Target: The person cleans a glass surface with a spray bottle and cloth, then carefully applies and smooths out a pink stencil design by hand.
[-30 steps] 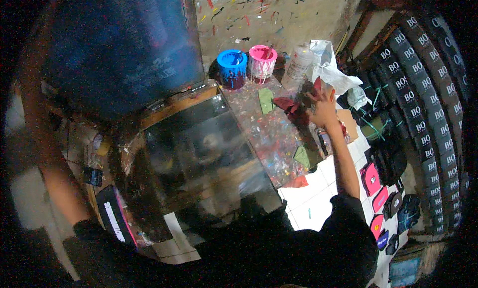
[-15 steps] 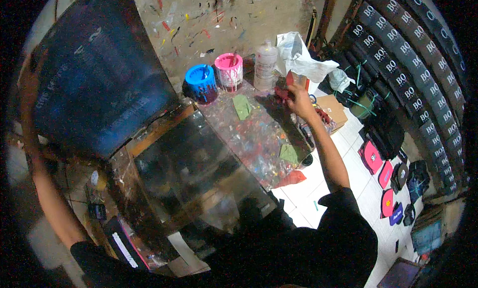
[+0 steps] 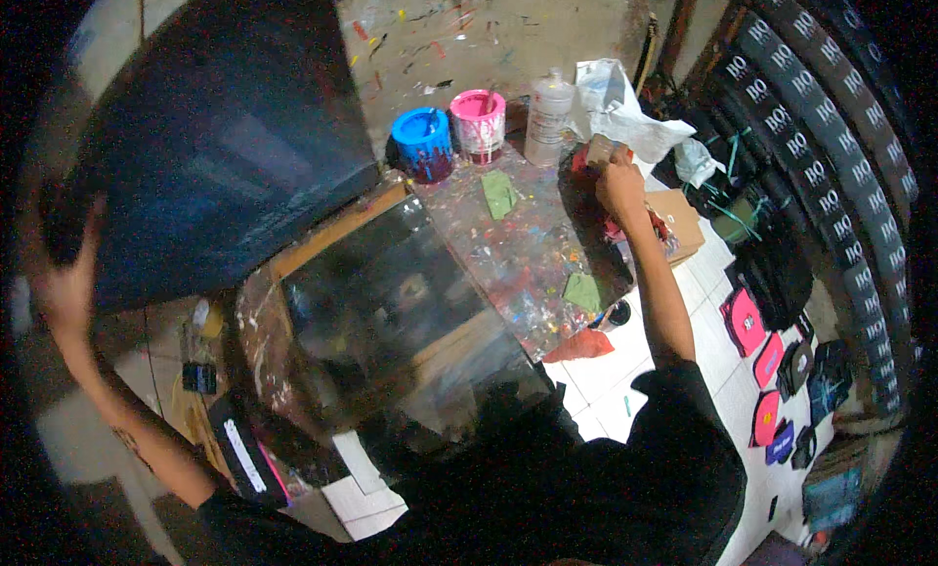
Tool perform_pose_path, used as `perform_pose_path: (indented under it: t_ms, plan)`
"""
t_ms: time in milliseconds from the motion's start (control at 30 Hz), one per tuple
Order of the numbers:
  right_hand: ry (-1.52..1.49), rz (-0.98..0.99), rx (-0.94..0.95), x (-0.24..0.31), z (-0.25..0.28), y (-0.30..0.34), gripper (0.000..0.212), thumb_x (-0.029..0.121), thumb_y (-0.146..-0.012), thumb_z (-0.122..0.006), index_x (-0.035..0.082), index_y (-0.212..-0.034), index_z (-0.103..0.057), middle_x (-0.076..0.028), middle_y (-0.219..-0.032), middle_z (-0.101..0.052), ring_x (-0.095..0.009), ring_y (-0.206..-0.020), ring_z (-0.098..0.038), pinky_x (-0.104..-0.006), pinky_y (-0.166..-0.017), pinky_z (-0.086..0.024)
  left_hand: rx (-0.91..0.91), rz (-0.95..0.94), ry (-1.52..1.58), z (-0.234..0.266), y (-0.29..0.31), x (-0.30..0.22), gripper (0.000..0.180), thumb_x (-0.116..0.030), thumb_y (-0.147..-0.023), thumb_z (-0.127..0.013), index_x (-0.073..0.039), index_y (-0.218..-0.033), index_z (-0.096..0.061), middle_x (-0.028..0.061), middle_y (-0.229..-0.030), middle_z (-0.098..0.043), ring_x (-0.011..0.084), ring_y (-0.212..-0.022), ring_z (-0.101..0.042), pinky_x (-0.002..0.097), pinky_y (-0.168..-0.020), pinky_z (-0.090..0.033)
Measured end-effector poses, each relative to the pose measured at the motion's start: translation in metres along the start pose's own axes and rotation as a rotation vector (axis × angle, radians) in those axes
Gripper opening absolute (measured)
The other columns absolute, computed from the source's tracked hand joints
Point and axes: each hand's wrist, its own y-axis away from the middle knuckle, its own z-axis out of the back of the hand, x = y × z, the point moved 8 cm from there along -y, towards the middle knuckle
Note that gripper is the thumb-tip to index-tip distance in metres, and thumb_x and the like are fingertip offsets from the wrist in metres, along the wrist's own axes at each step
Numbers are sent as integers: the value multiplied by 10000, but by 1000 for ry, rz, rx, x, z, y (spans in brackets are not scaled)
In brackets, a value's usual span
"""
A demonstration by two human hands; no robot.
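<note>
My left hand (image 3: 68, 297), somewhat blurred, is at the outer edge of a large raised dark printing screen (image 3: 244, 146), its thumb along the near face and its other fingers partly hidden behind. My right arm reaches to the far right of the paint-stained table (image 3: 518, 253). There, my right hand (image 3: 622, 187) is closed on a small tan flat piece (image 3: 606, 152) with red beside it; its lower part is hidden by the fingers. Just left of this hand stand a cloudy plastic bottle (image 3: 549, 121), a pink paint can (image 3: 479, 131) and a blue paint can (image 3: 423, 148).
A dark glossy board (image 3: 381, 292) lies in front of me. Green scraps (image 3: 498, 195) rest on the table. A cardboard box (image 3: 684, 224) and a white plastic bag (image 3: 625, 111) are near my right hand. Pink and black cut pieces (image 3: 745, 324) lie on the tiled floor; printed rolls stand right.
My left hand is lower on the screen's edge, and the screen has shifted. At the right, my hand has moved from a dark red thing to the tan piece. The view has turned slightly.
</note>
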Motion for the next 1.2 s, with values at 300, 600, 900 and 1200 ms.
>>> perform_pose_path:
  t_ms: [300, 600, 900, 1200]
  plan:
    - [-382, 56, 390, 140, -56, -19, 502, 433, -870, -708, 20, -1154, -699, -244, -1101, -694, -409, -1028, -677, -497, -900, -545, 637, 1022, 785, 129, 321, -146, 885, -227, -658, -905, -45, -1398, -456, 98, -1184, -637, 287, -1083, -638, 447, -960, -522]
    - [-383, 193, 207, 170, -128, -45, 475, 442, -913, -660, -12, -1056, -674, -259, -1034, -683, -447, -926, -685, -545, -793, -545, 834, 134, 656, 99, 439, -295, 229, -118, -692, -695, -45, -892, -608, 118, -886, -600, 306, -861, -602, 421, -742, -467]
    - [-155, 137, 331, 170, -136, -53, 480, 346, -885, -665, -49, -1150, -601, -225, -1033, -722, -430, -961, -703, -513, -850, -561, 966, 123, 580, 88, 480, -310, 235, -117, -767, -672, -81, -993, -618, 107, -925, -601, 303, -934, -607, 451, -780, -472]
    - [-559, 247, 121, 155, -133, -69, 471, 349, -875, -681, -27, -1145, -597, -294, -1006, -688, -452, -961, -674, -536, -860, -524, 858, 104, 558, 95, 468, -310, 247, -170, -762, -684, -86, -987, -625, 94, -963, -625, 295, -954, -609, 458, -804, -469]
